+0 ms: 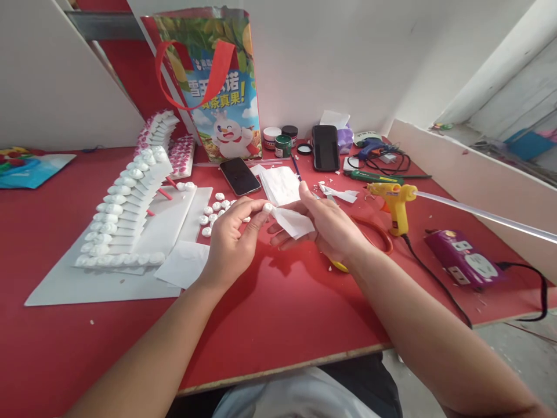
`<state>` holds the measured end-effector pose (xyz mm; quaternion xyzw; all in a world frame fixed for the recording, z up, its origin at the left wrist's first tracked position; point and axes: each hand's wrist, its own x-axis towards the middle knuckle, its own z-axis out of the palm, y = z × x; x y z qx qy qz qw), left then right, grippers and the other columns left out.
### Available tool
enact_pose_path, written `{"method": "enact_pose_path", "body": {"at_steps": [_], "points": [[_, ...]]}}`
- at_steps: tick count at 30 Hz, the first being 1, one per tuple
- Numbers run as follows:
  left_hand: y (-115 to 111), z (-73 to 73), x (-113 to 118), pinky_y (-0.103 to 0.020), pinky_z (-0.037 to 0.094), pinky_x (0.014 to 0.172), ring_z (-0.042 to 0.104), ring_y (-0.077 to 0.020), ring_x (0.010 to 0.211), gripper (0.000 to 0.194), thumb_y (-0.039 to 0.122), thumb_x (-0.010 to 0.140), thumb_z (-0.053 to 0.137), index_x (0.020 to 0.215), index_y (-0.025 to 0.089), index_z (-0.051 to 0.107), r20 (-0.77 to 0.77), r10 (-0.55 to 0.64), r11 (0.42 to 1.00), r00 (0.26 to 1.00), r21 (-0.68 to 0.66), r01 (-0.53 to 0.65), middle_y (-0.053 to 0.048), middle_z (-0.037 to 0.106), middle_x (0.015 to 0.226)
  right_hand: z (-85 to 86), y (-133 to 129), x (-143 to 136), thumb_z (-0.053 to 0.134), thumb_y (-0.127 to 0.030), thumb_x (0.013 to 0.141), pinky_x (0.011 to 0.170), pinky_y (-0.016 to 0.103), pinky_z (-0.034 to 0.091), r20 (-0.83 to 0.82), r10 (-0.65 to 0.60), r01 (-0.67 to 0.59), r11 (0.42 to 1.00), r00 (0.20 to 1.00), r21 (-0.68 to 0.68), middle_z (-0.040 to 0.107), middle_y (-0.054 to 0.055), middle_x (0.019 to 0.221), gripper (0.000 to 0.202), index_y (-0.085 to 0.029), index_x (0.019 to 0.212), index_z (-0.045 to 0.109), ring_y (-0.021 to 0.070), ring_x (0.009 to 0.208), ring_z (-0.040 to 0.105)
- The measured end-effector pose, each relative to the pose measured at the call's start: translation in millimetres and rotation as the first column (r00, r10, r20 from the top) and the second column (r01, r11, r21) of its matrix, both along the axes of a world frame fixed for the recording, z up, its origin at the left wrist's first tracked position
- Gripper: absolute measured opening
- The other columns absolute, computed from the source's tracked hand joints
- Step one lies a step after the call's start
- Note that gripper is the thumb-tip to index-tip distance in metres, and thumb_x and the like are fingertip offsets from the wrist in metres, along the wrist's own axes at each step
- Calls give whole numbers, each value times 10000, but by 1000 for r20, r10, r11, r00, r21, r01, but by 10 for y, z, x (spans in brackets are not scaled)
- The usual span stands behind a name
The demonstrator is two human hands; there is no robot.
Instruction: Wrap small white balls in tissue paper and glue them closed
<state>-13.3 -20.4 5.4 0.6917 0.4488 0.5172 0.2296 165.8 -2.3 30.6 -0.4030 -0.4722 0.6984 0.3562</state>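
Between my hands is a strip of white paper [295, 223], its left end rolled into a small white bud [268, 207]. My left hand [238, 235] pinches that bud between thumb and fingertips. The loose part of the strip lies against the fingers of my right hand [328, 223], which are partly hidden by it; the right thumb points up. Several white paper rosettes [206, 220] lie just beyond my left hand. A stack of white paper squares [281, 186] rests behind my hands, and a loose white sheet [185, 264] is left of my left wrist.
A curved white model [117, 212] edged with rosettes stands on a white board [56, 283] at left. Behind are a bag [217, 87], phones [240, 176] and paint jars [282, 146]. At right are a yellow glue gun [398, 209], orange-handled scissors [383, 235] and a purple power strip [463, 258].
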Motion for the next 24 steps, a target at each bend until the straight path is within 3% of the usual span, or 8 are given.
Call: {"method": "enact_pose_path", "body": {"at_steps": [2, 4, 9, 16, 20, 24], "points": [[9, -11, -12, -297, 531, 805, 653, -176, 836, 165, 310, 988, 608, 980, 204, 735, 5, -24, 999, 1000, -25, 24, -36, 701, 888, 6, 50, 32, 380, -544, 1055, 687, 379, 639, -103, 49, -66, 983, 993, -173, 767, 139, 823, 546, -120, 931, 702, 228, 703, 751], [20, -27, -26, -294, 533, 814, 662, -181, 869, 163, 298, 989, 604, 987, 204, 737, -16, -44, 999, 999, -7, 43, -43, 715, 919, 2, 71, 49, 379, -442, 1073, 686, 379, 646, -163, 90, -132, 956, 982, -262, 767, 141, 826, 469, -111, 975, 696, 224, 711, 751], [28, -41, -36, -289, 529, 803, 659, -177, 864, 166, 262, 996, 590, 991, 214, 749, -54, -63, 996, 997, 61, 67, -44, 718, 912, -26, 43, 47, 628, -343, 980, 670, 349, 648, -249, 90, -158, 950, 964, -268, 719, 62, 786, 230, -128, 930, 692, 154, 657, 668], [26, -47, -24, -271, 519, 771, 637, -159, 813, 158, 255, 985, 613, 992, 213, 765, -65, -17, 998, 998, 57, 21, -34, 711, 867, -19, -2, 17, 822, -448, 796, 577, 228, 543, -107, 101, -107, 993, 989, -51, 539, -28, 689, 334, -130, 798, 718, 83, 605, 502], [16, -62, -13, -284, 536, 786, 657, -172, 836, 158, 266, 975, 627, 993, 206, 772, -53, -2, 1000, 999, 24, 3, -40, 730, 879, -33, -15, -14, 766, -481, 834, 572, 230, 507, 87, 40, -54, 984, 995, 168, 484, -51, 646, 331, -152, 804, 733, 77, 576, 470], [-6, -79, 9, -281, 540, 801, 676, -179, 874, 161, 277, 966, 643, 1013, 193, 773, -26, 12, 1000, 1000, -4, -12, -47, 747, 909, -66, -56, -48, 692, -430, 906, 493, 224, 428, 343, -158, 13, 922, 926, 388, 590, -37, 626, 339, -157, 705, 682, 64, 442, 530]]}}
